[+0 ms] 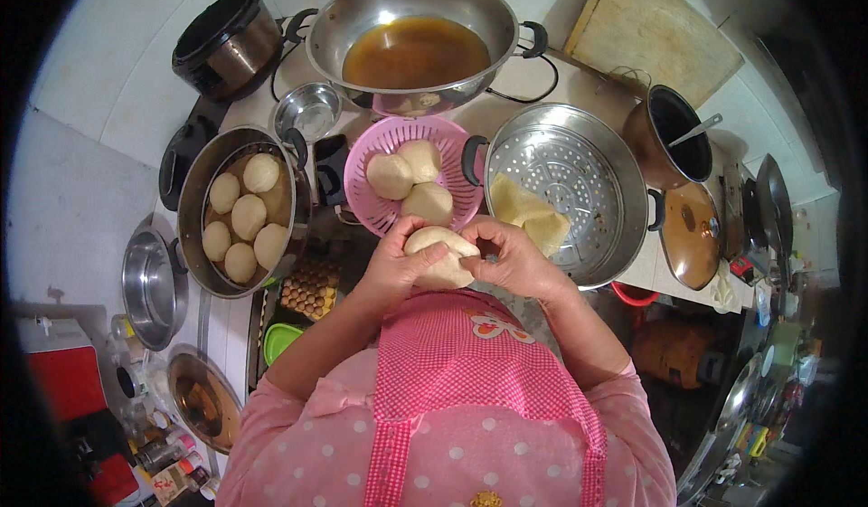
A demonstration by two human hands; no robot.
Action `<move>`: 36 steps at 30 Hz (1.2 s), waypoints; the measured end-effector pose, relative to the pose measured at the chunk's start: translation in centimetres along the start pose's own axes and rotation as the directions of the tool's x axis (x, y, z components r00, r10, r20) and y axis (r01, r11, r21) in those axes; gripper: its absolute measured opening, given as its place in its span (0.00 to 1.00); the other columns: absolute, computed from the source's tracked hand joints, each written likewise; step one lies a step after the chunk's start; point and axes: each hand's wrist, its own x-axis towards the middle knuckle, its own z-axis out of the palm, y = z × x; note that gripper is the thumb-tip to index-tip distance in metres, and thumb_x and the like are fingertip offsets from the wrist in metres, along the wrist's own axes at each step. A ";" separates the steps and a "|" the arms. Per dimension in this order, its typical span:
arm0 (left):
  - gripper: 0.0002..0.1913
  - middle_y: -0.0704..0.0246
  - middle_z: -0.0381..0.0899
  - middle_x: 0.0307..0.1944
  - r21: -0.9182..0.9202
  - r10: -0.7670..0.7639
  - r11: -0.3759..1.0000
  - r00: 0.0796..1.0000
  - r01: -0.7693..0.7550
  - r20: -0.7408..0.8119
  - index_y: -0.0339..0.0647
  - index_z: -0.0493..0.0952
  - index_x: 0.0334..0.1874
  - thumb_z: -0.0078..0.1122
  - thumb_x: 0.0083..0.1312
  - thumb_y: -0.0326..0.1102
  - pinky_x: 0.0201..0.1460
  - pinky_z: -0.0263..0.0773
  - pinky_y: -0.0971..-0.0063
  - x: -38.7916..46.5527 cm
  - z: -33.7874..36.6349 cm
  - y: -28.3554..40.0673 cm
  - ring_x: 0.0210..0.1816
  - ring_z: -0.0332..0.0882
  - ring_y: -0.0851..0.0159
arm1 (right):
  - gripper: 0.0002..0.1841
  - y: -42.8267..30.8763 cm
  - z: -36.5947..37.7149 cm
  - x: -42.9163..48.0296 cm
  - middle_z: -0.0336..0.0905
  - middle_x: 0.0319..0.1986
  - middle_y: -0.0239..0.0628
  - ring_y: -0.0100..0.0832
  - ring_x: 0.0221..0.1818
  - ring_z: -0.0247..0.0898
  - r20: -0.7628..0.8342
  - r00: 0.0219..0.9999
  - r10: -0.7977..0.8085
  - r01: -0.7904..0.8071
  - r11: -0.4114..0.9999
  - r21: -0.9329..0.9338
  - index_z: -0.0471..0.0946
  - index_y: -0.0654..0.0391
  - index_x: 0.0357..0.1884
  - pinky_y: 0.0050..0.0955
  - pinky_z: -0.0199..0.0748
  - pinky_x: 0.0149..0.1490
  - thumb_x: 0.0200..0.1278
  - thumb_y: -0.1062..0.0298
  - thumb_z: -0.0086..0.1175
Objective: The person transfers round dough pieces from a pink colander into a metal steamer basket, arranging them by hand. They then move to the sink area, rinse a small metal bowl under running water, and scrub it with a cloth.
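A round piece of pale dough (442,263) is held in front of the apron, with a fold showing across its upper side. My left hand (400,263) grips it from the left, thumb on top. From the right my right hand (505,252) pinches its edge between thumb and fingers. Just beyond is a pink plastic colander (361,168) holding three dough balls (422,161). To the left, a metal steamer pot (298,215) holds several round dough pieces (249,216). On the right, a perforated steamer pan (597,188) has a yellowish cloth (532,215) crumpled inside.
Behind the colander stands a wide two-handled steel pan (325,32) with brown liquid. A small metal bowl (308,112) sits beside it. A brown pot (637,137) with a spoon and a glass lid (692,235) are at right. Egg trays (308,293) lie below the counter.
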 end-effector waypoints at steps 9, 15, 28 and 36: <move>0.19 0.68 0.74 0.47 -0.307 -0.079 0.950 0.996 0.060 -0.049 0.42 0.68 0.54 0.61 0.63 0.36 0.50 0.74 0.69 0.3 0.4 -0.7 0.48 0.75 0.67 | 0.10 0.1 0.3 -0.6 0.71 0.37 0.35 0.31 0.38 0.69 -0.067 0.950 -0.305 0.276 0.920 -0.278 0.71 0.61 0.34 0.25 0.68 0.46 0.49 0.79 0.57; 0.23 0.69 0.75 0.49 -0.468 0.073 0.882 0.996 -0.044 0.044 0.44 0.68 0.55 0.64 0.60 0.40 0.54 0.73 0.66 0.9 -0.1 -1.2 0.51 0.75 0.66 | 0.09 1.2 1.6 -1.0 0.74 0.39 0.34 0.29 0.42 0.71 -0.379 0.884 -0.273 0.380 0.892 0.244 0.72 0.60 0.38 0.26 0.70 0.50 0.56 0.81 0.56; 0.27 0.69 0.74 0.52 -0.521 0.290 0.826 0.955 -0.214 0.068 0.49 0.68 0.54 0.70 0.54 0.43 0.56 0.71 0.59 0.5 -0.4 0.1 0.54 0.73 0.61 | 0.11 0.5 1.5 -1.2 0.77 0.40 0.34 0.29 0.43 0.76 -0.529 0.846 0.062 0.471 0.375 0.798 0.74 0.57 0.45 0.29 0.79 0.48 0.60 0.77 0.56; 0.30 0.70 0.71 0.56 -0.498 0.385 0.801 0.923 -0.333 0.002 0.51 0.65 0.58 0.69 0.54 0.46 0.60 0.67 0.55 1.0 -2.7 2.0 0.59 0.69 0.59 | 0.11 -3.3 0.8 -3.1 0.76 0.40 0.39 0.32 0.43 0.75 -0.384 0.904 -0.188 0.428 0.402 0.810 0.72 0.57 0.43 0.27 0.78 0.48 0.60 0.73 0.58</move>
